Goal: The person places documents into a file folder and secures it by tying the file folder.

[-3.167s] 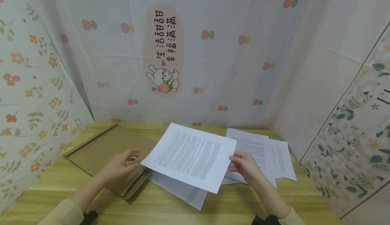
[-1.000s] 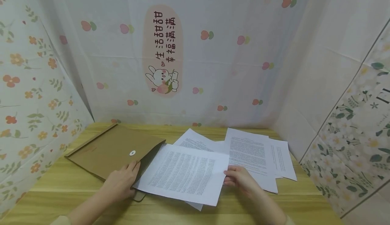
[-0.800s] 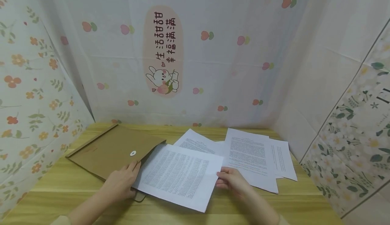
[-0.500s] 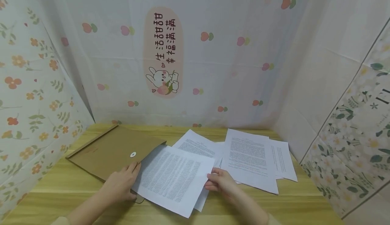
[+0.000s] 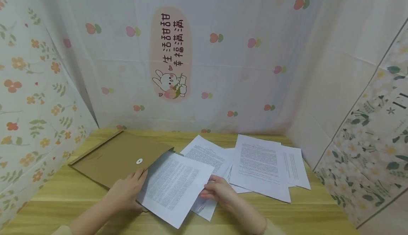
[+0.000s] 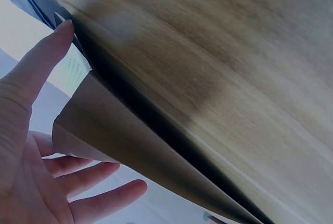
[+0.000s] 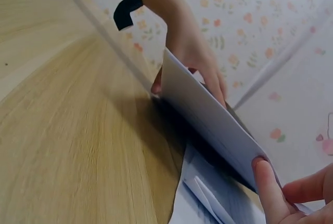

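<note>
A brown paper document envelope (image 5: 118,157) with a white button lies at the left of the table, its mouth facing right. My left hand (image 5: 125,189) holds it at the mouth's near corner, fingers on the upper panel; in the left wrist view, the thumb (image 6: 54,44) lies along the opening's edge. My right hand (image 5: 221,192) pinches the right edge of a printed paper sheet (image 5: 175,185), whose left part is inside the envelope. The right wrist view has that sheet tilted, with the right thumb (image 7: 265,185) against its face.
More printed sheets (image 5: 207,153) lie under and behind the held one. A further overlapping group of printed papers (image 5: 258,167) rests at the right of the wooden table (image 5: 255,221). Patterned cloth (image 5: 236,79) hangs at the back and sides.
The right hand has moved left with the sheet, which has slid further into the envelope. Earlier the sheet was held up outside it. The left hand went from beside the envelope to its mouth.
</note>
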Action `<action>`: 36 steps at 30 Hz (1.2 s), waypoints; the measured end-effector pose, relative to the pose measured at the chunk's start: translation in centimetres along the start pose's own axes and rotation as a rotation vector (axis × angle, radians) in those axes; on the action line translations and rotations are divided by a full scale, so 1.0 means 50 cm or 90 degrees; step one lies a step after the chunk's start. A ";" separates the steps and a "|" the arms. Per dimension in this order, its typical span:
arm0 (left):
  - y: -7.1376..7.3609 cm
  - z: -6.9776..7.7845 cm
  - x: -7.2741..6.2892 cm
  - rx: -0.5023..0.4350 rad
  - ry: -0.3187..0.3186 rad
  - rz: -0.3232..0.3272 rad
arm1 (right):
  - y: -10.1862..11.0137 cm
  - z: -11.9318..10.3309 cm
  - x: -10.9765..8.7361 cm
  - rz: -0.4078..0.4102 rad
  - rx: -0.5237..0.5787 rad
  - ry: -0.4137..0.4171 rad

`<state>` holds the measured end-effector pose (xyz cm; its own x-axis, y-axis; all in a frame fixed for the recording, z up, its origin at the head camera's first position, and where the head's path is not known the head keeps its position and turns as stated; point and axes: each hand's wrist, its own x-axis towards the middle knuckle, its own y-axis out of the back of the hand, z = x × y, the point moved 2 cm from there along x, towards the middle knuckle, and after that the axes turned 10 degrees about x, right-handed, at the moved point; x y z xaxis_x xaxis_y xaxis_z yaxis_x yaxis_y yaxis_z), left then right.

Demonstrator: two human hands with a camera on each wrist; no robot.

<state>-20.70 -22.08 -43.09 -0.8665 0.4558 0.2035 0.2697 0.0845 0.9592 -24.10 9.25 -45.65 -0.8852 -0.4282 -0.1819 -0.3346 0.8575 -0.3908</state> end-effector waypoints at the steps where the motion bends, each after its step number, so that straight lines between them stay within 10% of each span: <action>1: 0.000 0.000 0.000 0.002 -0.001 0.001 | -0.005 0.002 0.003 0.000 0.001 -0.001; 36: -0.005 -0.010 -0.004 0.005 -0.017 0.003 | -0.143 0.059 0.135 0.084 0.018 0.002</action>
<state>-20.81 -22.62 -43.29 -0.8535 0.4798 0.2031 0.2776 0.0890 0.9566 -26.73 -0.63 -46.74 -0.9216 -0.3119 -0.2309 -0.2064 0.8979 -0.3888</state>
